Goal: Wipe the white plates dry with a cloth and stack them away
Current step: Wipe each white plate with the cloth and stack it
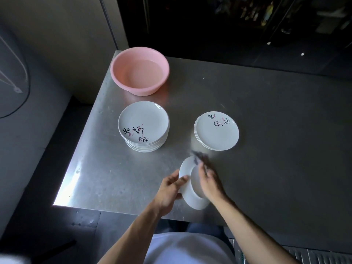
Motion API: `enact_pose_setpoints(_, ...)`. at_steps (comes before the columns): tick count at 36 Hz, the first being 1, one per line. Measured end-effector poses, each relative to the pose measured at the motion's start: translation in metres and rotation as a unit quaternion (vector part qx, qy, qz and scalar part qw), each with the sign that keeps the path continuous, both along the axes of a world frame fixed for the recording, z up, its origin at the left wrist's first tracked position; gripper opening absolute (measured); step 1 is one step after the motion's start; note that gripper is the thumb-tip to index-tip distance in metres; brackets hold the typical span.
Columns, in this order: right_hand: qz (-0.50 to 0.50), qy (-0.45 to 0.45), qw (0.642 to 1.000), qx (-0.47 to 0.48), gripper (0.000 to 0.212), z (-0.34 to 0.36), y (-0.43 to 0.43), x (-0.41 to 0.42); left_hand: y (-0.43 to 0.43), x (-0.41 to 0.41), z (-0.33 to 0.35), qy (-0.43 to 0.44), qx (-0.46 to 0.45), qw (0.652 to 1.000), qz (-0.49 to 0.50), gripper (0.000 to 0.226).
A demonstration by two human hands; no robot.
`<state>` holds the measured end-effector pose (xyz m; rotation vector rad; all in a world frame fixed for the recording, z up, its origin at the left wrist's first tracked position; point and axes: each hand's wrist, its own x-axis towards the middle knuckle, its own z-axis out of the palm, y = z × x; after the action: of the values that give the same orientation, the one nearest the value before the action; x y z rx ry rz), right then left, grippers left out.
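Plate tilted near table front edge | left hand grips rim | right hand pinches cloth

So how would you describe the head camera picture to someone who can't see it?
A person's left hand grips a tilted white plate over a steel table while the right hand holds a blurred dark cloth against it. Beyond stand a taller plate stack on the left, a shorter stack on the right, and a pink basin.
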<state>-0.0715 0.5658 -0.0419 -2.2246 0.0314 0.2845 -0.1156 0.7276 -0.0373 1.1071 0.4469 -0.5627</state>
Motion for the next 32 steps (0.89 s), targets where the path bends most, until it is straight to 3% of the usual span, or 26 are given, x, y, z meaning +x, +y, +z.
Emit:
enact_pose_setpoints(2,-0.138,0.119,0.983,0.026,0.046,0.003,-0.002,0.008,-0.001,0.001,0.003,-0.003,0.001,1.000,-0.007,0.030)
enact_pose_setpoints(3,-0.134,0.119,0.984,0.026,0.048,0.007,0.000,0.006,-0.002,0.002,0.004,-0.005,-0.001,1.000,-0.012,0.033)
enact_pose_setpoints(5,-0.027,0.001,0.999,0.026,0.044,0.020,0.004,-0.006,-0.005,0.003,0.006,-0.009,-0.004,1.000,-0.019,0.033)
enact_pose_setpoints(7,0.123,-0.117,0.985,0.017,0.045,0.023,0.004,-0.020,-0.006,0.002,0.003,-0.010,0.005,1.000,-0.023,0.029)
enact_pose_setpoints(9,0.202,-0.119,0.972,0.004,0.044,0.014,0.002,-0.029,-0.005,0.000,-0.002,-0.007,0.024,0.999,-0.032,0.033)
enact_pose_setpoints(11,0.210,-0.120,0.970,-0.010,0.043,0.009,0.001,-0.027,-0.004,-0.002,-0.005,-0.005,0.031,0.998,-0.048,0.036)
enact_pose_setpoints(14,0.096,-0.124,0.987,-0.030,0.040,0.001,0.000,-0.013,-0.007,-0.006,-0.002,-0.008,-0.014,0.999,-0.038,0.037)
enact_pose_setpoints(16,-0.039,-0.036,0.999,0.008,0.039,0.002,-0.003,0.000,-0.009,-0.006,-0.001,-0.016,-0.040,0.999,-0.017,0.042)
enact_pose_setpoints(18,-0.190,0.094,0.975,0.061,0.040,0.004,-0.003,0.008,-0.012,-0.005,-0.003,-0.014,-0.065,0.998,0.018,0.043)
enact_pose_setpoints(20,-0.233,0.121,0.962,0.071,0.048,0.009,-0.001,0.009,-0.014,-0.001,-0.005,0.004,-0.070,0.996,0.059,0.040)
enact_pose_setpoints(24,-0.057,0.023,0.995,0.081,0.061,0.015,0.012,-0.012,-0.011,0.003,-0.009,0.034,-0.051,0.997,0.056,0.029)
enact_pose_setpoints(28,0.182,-0.031,0.982,0.050,0.049,0.008,0.018,-0.026,-0.011,-0.002,-0.004,0.023,-0.035,0.999,0.003,0.033)
enact_pose_setpoints(32,0.116,-0.025,0.993,0.024,0.043,-0.002,0.012,-0.007,-0.014,-0.003,-0.004,0.020,-0.026,0.999,0.022,0.024)
